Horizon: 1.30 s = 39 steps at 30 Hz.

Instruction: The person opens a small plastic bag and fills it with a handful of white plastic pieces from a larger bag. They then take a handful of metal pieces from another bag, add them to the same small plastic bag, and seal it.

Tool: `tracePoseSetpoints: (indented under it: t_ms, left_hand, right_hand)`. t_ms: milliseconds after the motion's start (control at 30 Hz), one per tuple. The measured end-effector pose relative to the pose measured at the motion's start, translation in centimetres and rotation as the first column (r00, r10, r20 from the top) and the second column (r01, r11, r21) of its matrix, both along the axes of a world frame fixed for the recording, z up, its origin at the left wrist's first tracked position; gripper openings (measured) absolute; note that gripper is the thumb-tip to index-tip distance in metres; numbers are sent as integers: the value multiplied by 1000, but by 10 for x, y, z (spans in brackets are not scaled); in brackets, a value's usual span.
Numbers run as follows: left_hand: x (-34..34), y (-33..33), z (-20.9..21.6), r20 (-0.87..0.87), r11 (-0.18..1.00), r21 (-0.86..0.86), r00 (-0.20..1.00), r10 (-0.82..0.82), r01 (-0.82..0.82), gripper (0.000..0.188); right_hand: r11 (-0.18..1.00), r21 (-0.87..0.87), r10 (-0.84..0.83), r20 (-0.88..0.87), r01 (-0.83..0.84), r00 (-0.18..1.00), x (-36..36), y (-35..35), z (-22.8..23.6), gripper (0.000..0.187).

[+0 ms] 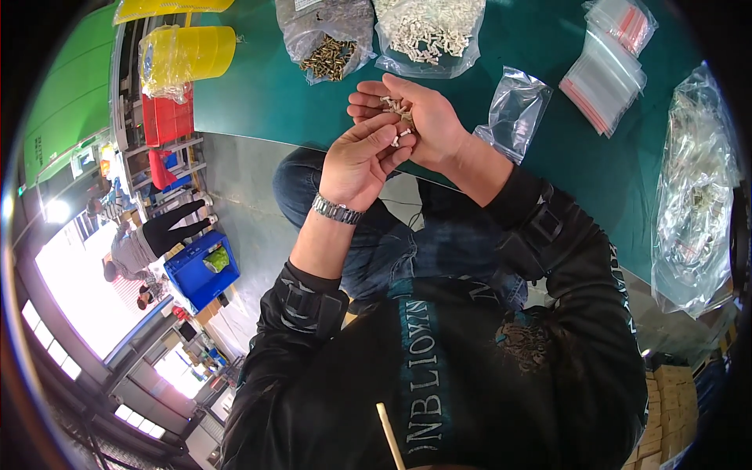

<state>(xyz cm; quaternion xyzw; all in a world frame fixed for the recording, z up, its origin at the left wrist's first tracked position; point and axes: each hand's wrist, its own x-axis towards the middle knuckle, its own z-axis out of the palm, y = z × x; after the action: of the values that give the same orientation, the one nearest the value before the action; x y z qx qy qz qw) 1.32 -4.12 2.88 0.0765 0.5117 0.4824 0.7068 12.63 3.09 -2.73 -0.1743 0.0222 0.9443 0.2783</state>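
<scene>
My right hand [435, 119] is cupped over the table's near edge, with several small white plug-like pieces [395, 104] on its palm and fingers. Against it rests my left hand [356, 159], wearing a metal watch; its thumb and fingers are bent around a few of the same white pieces [402, 136]. Just beyond the hands, an open clear bag [427, 45] holds a heap of these white pieces. Left of it lies another open bag [327, 55] of brass-coloured screw-like parts. An empty clear bag [517, 110] lies right of my right hand.
Stacked zip bags with red strips [603, 82] lie at the far right of the green table [329, 106]. A large filled plastic bag [695, 196] hangs over the right edge. Yellow bins [210, 52] and a red bin [168, 119] stand left. Other people [149, 243] are in the background.
</scene>
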Motion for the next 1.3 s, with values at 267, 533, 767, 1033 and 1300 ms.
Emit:
tracePoseSetpoints:
  t_ms: [267,533,767,1033,1300]
  left_hand:
    - [-3,-2,2,48,1000,2,999,14,-14,31]
    - [-5,-3,2,118,1000,16,993,2,-4,39]
    - [-8,-2,3,210,1000,4,977,28,-30,43]
    - [-5,2,14,192,997,-36,978,77,-71,44]
    - [-7,0,11,185,996,-22,978,93,-91,44]
  right_hand:
    - [1000,-13,13,12,-13,1000,2,1,4,43]
    - [1000,-23,3,-9,-3,1000,1,1,2,42]
    - [999,-49,-3,-27,1,1000,0,1,0,41]
    - [999,-49,-2,-46,0,999,0,1,-2,39]
    - [999,-32,-12,-18,12,1000,0,0,-1,38]
